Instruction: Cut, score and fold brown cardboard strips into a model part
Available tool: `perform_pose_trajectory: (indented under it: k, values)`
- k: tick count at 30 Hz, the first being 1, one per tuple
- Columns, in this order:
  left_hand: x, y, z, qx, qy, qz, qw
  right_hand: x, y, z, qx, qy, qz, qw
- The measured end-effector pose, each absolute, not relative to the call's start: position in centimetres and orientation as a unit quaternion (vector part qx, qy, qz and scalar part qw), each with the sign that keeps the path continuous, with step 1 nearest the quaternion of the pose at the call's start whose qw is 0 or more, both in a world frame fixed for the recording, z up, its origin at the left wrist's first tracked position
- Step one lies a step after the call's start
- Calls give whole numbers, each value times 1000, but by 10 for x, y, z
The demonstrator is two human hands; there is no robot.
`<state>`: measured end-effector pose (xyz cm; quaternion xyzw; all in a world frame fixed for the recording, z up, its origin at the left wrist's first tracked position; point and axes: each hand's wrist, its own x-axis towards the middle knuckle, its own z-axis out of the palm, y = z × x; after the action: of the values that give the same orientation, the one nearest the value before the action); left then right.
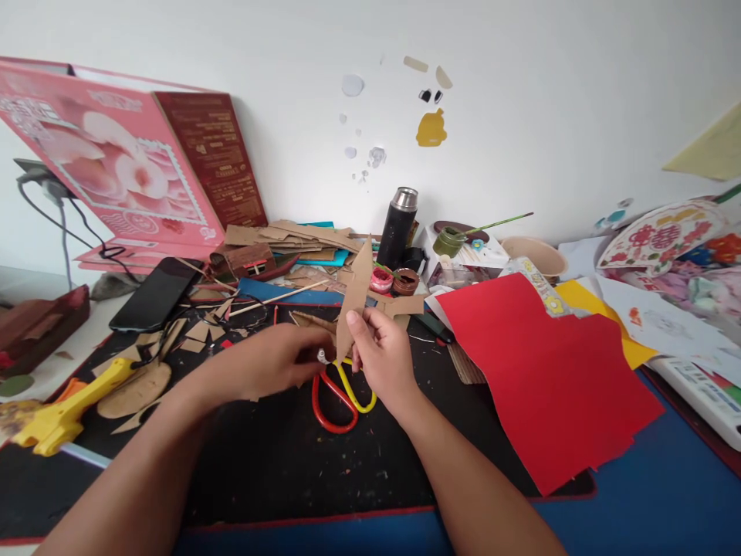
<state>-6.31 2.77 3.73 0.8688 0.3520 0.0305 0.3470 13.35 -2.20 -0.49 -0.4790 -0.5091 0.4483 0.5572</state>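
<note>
My right hand (383,347) pinches a long, pointed, leaf-shaped piece of brown cardboard (355,289) between thumb and fingers, its tip pointing up. Close by on the left, my left hand (286,355) is curled with its fingers at the pivot of a pair of scissors (336,426). One scissor handle is red, the other yellow; both loops point toward me over the black mat (312,479). The blades are hidden behind my left hand. Its fingertips show only in part.
Red paper sheets (549,371) lie at the right. A yellow glue gun (75,409), a phone (156,293) and cardboard scraps (197,333) are at the left. Behind stand a black flask (398,228), open paint jars (406,283) and a pink box (133,170) against the wall.
</note>
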Motion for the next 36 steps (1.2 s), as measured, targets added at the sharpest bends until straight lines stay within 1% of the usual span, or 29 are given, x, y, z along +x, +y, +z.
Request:
perform_pose_trajectory:
  k: [2, 5, 8, 15, 21, 24, 26, 28, 30, 32, 36]
  values:
    - [-51, 17, 35, 878, 334, -18, 342, 133, -23, -5, -475, -514, 449, 556]
    - [-37, 8, 29, 891, 363, -111, 250, 132, -25, -5, -474, -523, 446, 550]
    - [-33, 6, 26, 890, 383, -134, 209, 132, -26, -5, -484, -533, 435, 540]
    - [-47, 15, 26, 870, 408, -69, 268, 132, -27, -4, -503, -544, 427, 518]
    - [-65, 27, 34, 858, 410, -93, 294, 133, -26, -7, -499, -550, 418, 524]
    - [-77, 38, 33, 848, 433, -70, 297, 133, -26, -6, -494, -546, 424, 527]
    - [-84, 47, 29, 833, 485, 6, 267, 133, -25, -5, -494, -545, 424, 528]
    - [-88, 54, 23, 811, 549, 57, 195, 133, -25, -4, -494, -544, 424, 529]
    - [-89, 59, 17, 788, 597, 64, 136, 134, -25, -3, -494, -542, 427, 529]
    - [-88, 61, 12, 774, 623, 50, 103, 134, -24, -3, -495, -537, 431, 529]
    - [-77, 59, 4, 767, 632, 55, 94, 133, -24, -3, -494, -534, 436, 529]
